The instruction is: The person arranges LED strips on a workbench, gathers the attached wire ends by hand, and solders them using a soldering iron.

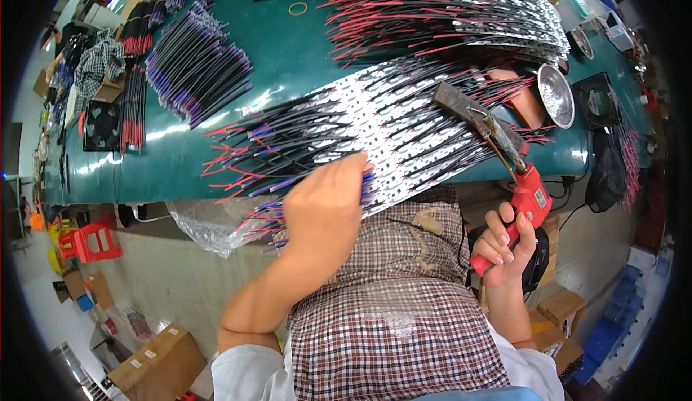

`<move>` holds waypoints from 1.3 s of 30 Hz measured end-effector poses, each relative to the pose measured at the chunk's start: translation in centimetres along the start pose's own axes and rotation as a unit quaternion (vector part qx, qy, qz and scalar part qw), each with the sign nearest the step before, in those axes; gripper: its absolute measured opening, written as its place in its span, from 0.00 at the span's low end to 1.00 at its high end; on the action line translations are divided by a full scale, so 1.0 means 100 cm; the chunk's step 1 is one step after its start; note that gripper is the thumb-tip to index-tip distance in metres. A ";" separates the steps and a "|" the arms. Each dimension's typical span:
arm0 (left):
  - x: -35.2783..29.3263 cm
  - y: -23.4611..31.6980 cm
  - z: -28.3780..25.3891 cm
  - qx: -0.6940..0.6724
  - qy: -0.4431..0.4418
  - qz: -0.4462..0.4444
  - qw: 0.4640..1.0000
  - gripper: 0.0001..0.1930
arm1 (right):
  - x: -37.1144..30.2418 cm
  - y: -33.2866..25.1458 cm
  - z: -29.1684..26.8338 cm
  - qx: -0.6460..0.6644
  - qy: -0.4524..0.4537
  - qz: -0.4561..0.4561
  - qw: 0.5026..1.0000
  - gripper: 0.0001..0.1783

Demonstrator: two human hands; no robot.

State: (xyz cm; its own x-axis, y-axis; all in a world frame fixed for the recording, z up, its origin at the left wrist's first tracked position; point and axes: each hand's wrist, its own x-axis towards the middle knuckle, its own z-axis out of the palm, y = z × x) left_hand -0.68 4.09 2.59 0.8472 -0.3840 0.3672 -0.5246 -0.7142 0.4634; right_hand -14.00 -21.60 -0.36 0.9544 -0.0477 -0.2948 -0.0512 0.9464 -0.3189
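1. The wired panel could get scorched insulation if the soldering tool is hot and its metal nose dips among the crowded wires; whether they touch now, I cannot tell.
2. A tug on the tangled leads could skew the panel or strain a joint, as its near corner seems to overhang the table edge.
3. The panel is white, flat and dotted with dark openings, lying slantwise on the green table; rows of black wires with red or blue ends cross it and fan out leftward.
4. The left hand bends its fingers in over the panel's near side, by blue wire ends; what they pinch is hidden.
5. The right hand curls around the tool's red handle.
6. Beyond lie more wired panels, and rightward a metal dish.
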 end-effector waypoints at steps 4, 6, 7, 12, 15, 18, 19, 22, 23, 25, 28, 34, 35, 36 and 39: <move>0.010 0.031 -0.065 -0.263 0.097 -0.142 0.949 0.11 | 0.001 -0.003 -0.005 0.111 -0.025 0.040 0.993 0.13; -0.003 0.024 -0.080 -0.363 0.182 -0.088 0.910 0.15 | 0.006 -0.002 -0.003 0.179 -0.029 0.069 0.981 0.15; 0.001 0.021 -0.077 -0.364 0.184 -0.085 0.909 0.15 | 0.008 0.000 -0.003 0.200 -0.037 0.078 0.976 0.16; 0.010 0.002 -0.019 -0.347 0.153 -0.083 0.922 0.07 | 0.008 0.003 0.000 0.273 -0.074 0.100 0.954 0.20; 0.004 -0.018 0.012 -0.308 0.134 -0.098 0.937 0.05 | 0.010 0.006 -0.004 0.294 -0.086 0.111 0.945 0.23; 0.010 -0.018 0.012 -0.259 0.161 -0.015 0.952 0.05 | 0.010 0.008 -0.001 0.314 -0.078 0.117 0.939 0.24; 0.010 -0.018 0.014 -0.268 0.168 -0.024 0.948 0.05 | 0.009 0.008 -0.001 0.318 -0.083 0.118 0.937 0.25; 0.010 -0.016 0.013 -0.290 0.171 -0.049 0.940 0.06 | 0.008 0.010 0.001 0.327 -0.084 0.115 0.934 0.25; 0.011 -0.014 0.011 -0.300 0.173 -0.055 0.936 0.06 | 0.008 0.011 0.001 0.327 -0.084 0.113 0.935 0.25; 0.009 -0.008 0.003 -0.309 0.161 -0.078 0.934 0.07 | 0.008 0.012 0.001 0.334 -0.089 0.118 0.931 0.26; 0.011 -0.001 -0.007 -0.321 0.157 -0.104 0.928 0.09 | 0.009 0.013 0.004 0.342 -0.088 0.120 0.928 0.26; 0.015 0.005 -0.025 -0.303 0.190 0.010 0.934 0.08 | 0.012 0.012 0.006 0.332 -0.107 0.125 0.929 0.28; 0.016 0.010 -0.027 -0.300 0.184 0.018 0.936 0.09 | 0.011 0.011 0.006 0.332 -0.109 0.118 0.929 0.28; 0.015 0.012 -0.031 -0.303 0.148 0.020 0.941 0.10 | 0.010 0.011 0.006 0.295 -0.092 0.103 0.946 0.29; 0.015 0.034 -0.037 -0.327 0.024 0.025 0.944 0.11 | 0.013 0.017 0.018 0.153 -0.055 0.041 0.986 0.32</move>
State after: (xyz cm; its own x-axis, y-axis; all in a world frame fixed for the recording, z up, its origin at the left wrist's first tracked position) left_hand -1.50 3.24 7.66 0.8229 -0.3696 0.4316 -0.5178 -0.1753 0.8373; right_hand -12.36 -19.46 0.36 0.9778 0.0509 -0.2033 -0.0532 0.9986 -0.0058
